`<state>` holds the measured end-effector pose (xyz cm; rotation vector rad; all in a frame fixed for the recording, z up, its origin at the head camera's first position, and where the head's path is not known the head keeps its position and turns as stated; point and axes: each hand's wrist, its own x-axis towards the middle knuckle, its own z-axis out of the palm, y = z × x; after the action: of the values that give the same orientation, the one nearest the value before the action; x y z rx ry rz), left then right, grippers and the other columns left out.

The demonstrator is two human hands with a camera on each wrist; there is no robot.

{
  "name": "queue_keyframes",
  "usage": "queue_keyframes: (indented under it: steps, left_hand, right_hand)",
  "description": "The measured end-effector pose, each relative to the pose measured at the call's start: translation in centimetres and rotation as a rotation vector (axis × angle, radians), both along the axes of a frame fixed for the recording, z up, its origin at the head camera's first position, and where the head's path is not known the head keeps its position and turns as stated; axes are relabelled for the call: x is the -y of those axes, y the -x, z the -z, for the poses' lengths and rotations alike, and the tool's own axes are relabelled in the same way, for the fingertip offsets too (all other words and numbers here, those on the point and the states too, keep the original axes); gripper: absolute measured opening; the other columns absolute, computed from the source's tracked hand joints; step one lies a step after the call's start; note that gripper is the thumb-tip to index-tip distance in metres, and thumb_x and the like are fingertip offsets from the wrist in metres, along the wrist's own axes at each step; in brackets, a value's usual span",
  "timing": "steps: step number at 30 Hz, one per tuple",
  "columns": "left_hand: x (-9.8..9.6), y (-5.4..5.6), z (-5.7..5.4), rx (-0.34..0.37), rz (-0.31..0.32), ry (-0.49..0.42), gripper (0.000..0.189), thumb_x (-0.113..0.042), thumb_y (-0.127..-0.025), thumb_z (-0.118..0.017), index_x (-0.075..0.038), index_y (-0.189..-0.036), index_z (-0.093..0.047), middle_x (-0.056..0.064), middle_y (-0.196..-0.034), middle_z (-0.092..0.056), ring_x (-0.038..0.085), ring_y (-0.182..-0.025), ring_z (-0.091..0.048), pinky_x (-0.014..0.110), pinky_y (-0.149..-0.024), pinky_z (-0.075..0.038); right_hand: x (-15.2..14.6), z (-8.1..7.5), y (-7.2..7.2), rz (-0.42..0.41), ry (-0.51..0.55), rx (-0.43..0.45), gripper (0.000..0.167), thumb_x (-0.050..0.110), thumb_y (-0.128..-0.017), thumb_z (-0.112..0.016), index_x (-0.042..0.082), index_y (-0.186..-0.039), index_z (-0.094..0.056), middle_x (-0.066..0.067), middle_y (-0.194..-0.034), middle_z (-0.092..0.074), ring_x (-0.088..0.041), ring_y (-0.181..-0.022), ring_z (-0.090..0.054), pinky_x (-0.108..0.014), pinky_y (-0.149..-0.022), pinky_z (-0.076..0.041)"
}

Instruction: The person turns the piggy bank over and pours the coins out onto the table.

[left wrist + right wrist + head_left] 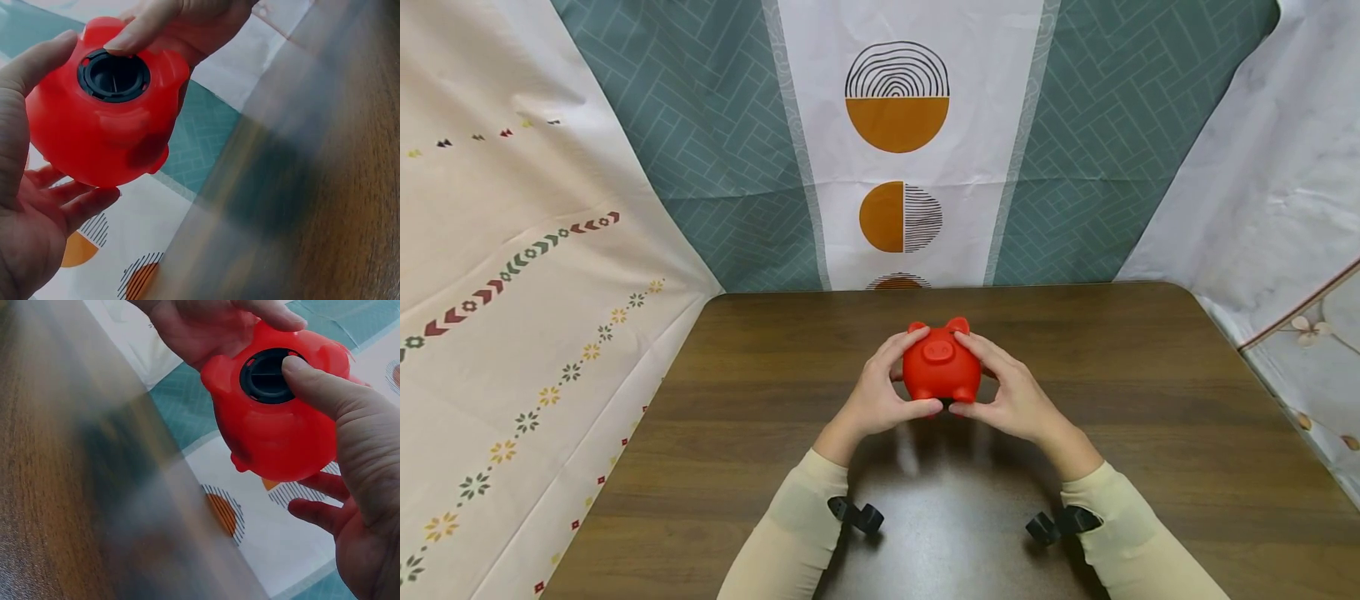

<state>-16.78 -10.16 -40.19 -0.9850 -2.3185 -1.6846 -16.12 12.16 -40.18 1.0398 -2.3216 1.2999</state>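
A red piggy bank (942, 367) is held up between both hands above the table, its snout and ears toward the head camera. My left hand (883, 385) grips its left side, thumb low near the feet and fingers at the top by the ear. From the other side my right hand (1017, 392) grips it the same way. Its underside shows in both wrist views, with a round black plug (114, 76) set between the feet. In the right wrist view the right thumb (312, 381) lies on the edge of that plug.
The brown wooden table (760, 467) spreads under both forearms. A patterned curtain (902, 167) hangs behind its far edge, with a cream cloth (512, 250) at the left and a white cloth (1262, 192) at the right. Black cameras (869, 518) are strapped to the wrists.
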Motion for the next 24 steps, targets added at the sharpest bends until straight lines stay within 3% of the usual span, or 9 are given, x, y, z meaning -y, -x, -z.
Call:
queue_keyframes:
  steps: [4,9,11,18,24]
  left_hand:
    - [0.0,0.6,0.8,0.019,-0.002,0.015,0.081,-0.012,-0.075,-0.078,-0.010,-0.145,-0.038,0.007,-0.137,-0.045,0.023,-0.116,-0.051,0.037,-0.084,-0.055]
    - [-0.1,1.8,2.8,0.032,-0.038,0.062,0.083,-0.026,-0.077,-0.078,-0.027,-0.148,-0.035,-0.004,-0.146,-0.032,0.018,-0.121,-0.046,0.037,-0.086,-0.054]
    - [-0.2,1.9,3.1,0.024,-0.045,0.066,0.082,-0.029,-0.077,-0.077,-0.032,-0.148,-0.034,-0.007,-0.150,-0.025,0.017,-0.122,-0.046,0.035,-0.087,-0.053]
    - [-0.6,1.8,3.2,-0.085,-0.050,0.101,0.090,-0.027,-0.076,-0.080,-0.027,-0.150,-0.029,-0.004,-0.157,-0.015,0.019,-0.128,-0.043,0.035,-0.089,-0.052]
    - [-0.6,1.8,3.1,-0.227,-0.058,0.148,0.092,-0.026,-0.075,-0.082,-0.023,-0.150,-0.029,0.000,-0.155,-0.022,0.018,-0.132,-0.038,0.033,-0.093,-0.050]
  right_hand:
    - [0.1,-0.1,-0.1,0.013,0.010,0.009,0.085,0.002,-0.068,-0.085,0.003,-0.142,-0.043,-0.016,-0.133,-0.052,-0.028,-0.112,-0.057,-0.045,-0.085,-0.054]
    - [0.2,-0.1,-0.1,0.023,0.031,0.020,0.081,-0.001,-0.069,-0.083,0.001,-0.139,-0.044,-0.016,-0.132,-0.052,-0.029,-0.109,-0.058,-0.042,-0.079,-0.057]
    - [0.2,-0.1,-0.1,0.027,0.040,0.034,0.080,-0.002,-0.069,-0.083,0.002,-0.139,-0.044,-0.017,-0.132,-0.052,-0.030,-0.110,-0.057,-0.041,-0.077,-0.057]
    - [0.1,0.0,-0.1,0.052,0.057,0.067,0.080,-0.002,-0.070,-0.083,0.003,-0.140,-0.044,-0.017,-0.133,-0.052,-0.032,-0.111,-0.056,-0.041,-0.073,-0.057]
    - [-0.2,0.0,0.2,0.071,0.082,0.092,0.079,-0.001,-0.071,-0.082,0.003,-0.141,-0.044,-0.018,-0.135,-0.051,-0.034,-0.108,-0.059,-0.039,-0.072,-0.057]
